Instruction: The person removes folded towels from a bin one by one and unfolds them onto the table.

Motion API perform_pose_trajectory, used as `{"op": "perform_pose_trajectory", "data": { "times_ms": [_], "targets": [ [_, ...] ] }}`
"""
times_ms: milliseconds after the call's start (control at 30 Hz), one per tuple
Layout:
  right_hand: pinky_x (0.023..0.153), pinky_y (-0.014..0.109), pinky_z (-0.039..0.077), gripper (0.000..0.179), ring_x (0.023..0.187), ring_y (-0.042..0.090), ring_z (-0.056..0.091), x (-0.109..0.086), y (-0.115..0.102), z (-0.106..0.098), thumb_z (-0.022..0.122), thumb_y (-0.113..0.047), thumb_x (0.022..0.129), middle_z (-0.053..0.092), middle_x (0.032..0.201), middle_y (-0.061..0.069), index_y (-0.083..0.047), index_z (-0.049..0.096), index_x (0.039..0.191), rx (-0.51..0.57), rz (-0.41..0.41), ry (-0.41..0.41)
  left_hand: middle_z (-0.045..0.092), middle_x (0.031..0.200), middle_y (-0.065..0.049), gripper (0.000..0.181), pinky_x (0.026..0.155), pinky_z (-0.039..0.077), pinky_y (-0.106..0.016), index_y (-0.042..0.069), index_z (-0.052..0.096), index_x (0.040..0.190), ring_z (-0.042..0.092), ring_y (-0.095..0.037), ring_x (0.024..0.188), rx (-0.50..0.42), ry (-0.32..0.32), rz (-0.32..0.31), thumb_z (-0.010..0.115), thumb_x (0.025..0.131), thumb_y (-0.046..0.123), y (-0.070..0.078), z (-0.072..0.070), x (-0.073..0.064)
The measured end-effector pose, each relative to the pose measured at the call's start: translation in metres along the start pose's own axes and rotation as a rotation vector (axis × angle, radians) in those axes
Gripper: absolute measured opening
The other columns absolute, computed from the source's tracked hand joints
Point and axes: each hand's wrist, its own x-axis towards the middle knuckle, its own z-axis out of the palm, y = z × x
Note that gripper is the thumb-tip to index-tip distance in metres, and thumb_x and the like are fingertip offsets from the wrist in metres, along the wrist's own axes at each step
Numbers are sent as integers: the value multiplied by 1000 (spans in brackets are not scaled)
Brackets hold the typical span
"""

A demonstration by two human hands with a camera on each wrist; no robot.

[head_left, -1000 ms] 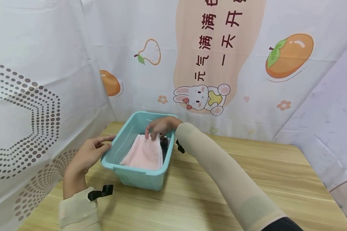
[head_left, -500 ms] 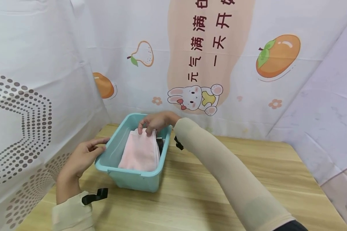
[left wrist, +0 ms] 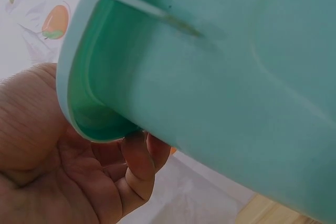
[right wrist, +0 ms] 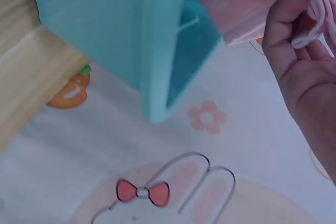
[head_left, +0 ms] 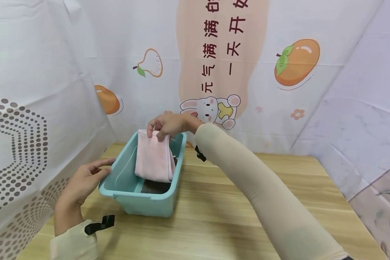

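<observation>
A folded pink towel (head_left: 152, 157) hangs from my right hand (head_left: 170, 124), which pinches its top edge between thumb and fingers. In the right wrist view the towel's stacked layers (right wrist: 315, 9) show at the thumb. The towel hangs upright above and partly within a light teal plastic bin (head_left: 146, 204). My left hand (head_left: 81, 184) grips the bin's left rim; in the left wrist view its fingers (left wrist: 139, 163) curl up under the lip (left wrist: 63, 77). Below the towel a dark brown, flat-looking item (head_left: 154, 186) lies in the bin, mostly hidden.
The bin stands at the left of a wood-grain table (head_left: 247, 202). A white printed curtain (head_left: 253, 90) hangs close behind it, and another dotted one (head_left: 16, 144) hangs at the left. A black strap (head_left: 100, 224) sticks out from the left sleeve.
My right hand has lifted the pink towel up from the bin's floor, uncovering the dark item beneath. My left hand stays at the rim. The whole head view has shifted slightly.
</observation>
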Motion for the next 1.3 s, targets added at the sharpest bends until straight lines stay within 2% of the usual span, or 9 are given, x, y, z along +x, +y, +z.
{"op": "perform_pose_trajectory", "data": {
  "times_ms": [200,433,533,700,833,967,1067,1300],
  "targets": [
    [71,38,56,27,80,22,62,-23,-16,-12,55,8,92,60,108,12,-5,58,115,81,-32,63,57,135,-28,46,76,54,-19,-2,51,147,59,5,97,-7,-15,-2,53,108,22,-3,2,4],
    [74,38,56,25,84,25,63,-57,-38,-30,54,7,94,62,108,14,-4,57,116,128,-72,141,56,136,-29,46,74,55,-19,-4,52,146,59,5,95,11,-13,6,53,108,21,-3,2,7],
    [71,35,55,27,84,24,62,-73,-44,-37,53,10,93,62,108,15,-2,55,117,164,-86,164,56,136,-29,46,74,54,-19,-5,52,145,59,6,95,21,-15,5,53,108,22,-4,4,6],
    [62,30,51,29,81,23,61,-103,-52,-47,53,9,91,62,107,14,-2,55,117,157,-91,206,61,128,-21,47,73,55,-20,-7,52,145,60,3,93,24,-13,15,54,108,23,-6,4,3],
    [70,33,55,28,88,24,62,-129,-57,-54,54,9,91,62,113,15,-2,55,118,140,-72,271,62,122,-17,48,71,56,-21,-8,52,144,62,2,91,26,-3,31,55,107,23,-6,2,2],
    [78,34,55,28,94,24,61,-154,-54,-60,56,7,93,61,117,13,-4,56,118,100,-27,338,60,125,-24,50,70,56,-22,-8,51,145,62,1,90,27,-5,14,54,108,24,-5,0,3],
    [79,34,54,27,96,24,59,-171,-45,-64,56,6,94,60,118,13,-5,56,119,75,5,367,61,123,-24,50,70,56,-23,-8,50,145,62,0,89,32,-7,4,54,108,25,-4,-1,5],
    [76,33,55,27,93,25,60,-206,-24,-65,56,5,95,60,115,13,-6,57,120,46,89,427,63,116,-8,49,71,57,-25,-7,51,145,62,0,90,14,-19,-9,54,108,25,-8,2,5]
  ]
}}
